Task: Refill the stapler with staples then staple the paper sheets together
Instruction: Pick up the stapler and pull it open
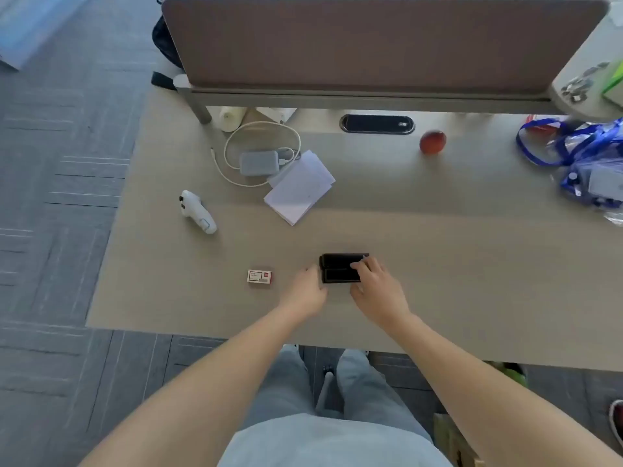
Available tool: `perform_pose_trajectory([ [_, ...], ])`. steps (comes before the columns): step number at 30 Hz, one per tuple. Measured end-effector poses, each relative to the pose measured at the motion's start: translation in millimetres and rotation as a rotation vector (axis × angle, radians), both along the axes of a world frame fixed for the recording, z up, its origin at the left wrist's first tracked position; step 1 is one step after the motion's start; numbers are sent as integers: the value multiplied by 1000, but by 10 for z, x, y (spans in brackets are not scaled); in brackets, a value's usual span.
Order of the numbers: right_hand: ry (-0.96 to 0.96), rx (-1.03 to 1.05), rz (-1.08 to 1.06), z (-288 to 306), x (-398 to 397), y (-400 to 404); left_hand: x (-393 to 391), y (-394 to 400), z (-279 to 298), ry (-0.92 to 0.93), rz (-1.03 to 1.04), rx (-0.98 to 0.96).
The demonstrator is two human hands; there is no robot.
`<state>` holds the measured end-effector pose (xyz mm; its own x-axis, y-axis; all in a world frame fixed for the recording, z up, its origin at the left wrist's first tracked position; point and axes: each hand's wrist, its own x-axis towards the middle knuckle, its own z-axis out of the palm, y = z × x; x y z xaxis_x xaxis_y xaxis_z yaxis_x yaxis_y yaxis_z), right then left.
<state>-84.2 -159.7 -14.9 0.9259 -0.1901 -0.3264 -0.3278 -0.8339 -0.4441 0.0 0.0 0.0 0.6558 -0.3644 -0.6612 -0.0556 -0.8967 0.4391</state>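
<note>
Black stapler [341, 268] lying opened, both hands, left hand [305, 291] and right hand [377, 286], gripping it; staple box [259, 277] untouched, paper sheets [300, 187] waiting unstapled.

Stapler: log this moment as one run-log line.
stapler: on desk, looks open | left hand: at its left end | right hand: fingers on it | staple box: untouched | paper sheets: unstapled

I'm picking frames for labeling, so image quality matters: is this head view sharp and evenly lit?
Head view: soft overall, the stapler reads as a dark blur; wide-angle bending curves the table edges; a brighter light band crosses the far tabletop near the paper sheets.
</note>
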Motion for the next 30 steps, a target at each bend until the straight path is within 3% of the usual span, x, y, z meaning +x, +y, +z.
perform_pose_trajectory([
  [6,41,-18,39,-201,94,-3,4,-39,-200,73,98,-152],
  [13,-2,-23,71,-284,154,93,46,104,-425,38,99,-126],
  [20,-106,-21,24,-408,83,261,22,282,-535,-111,51,-188],
  [30,-449,-123,-116,-832,-107,462,-185,510,-941,-518,-25,-363],
])
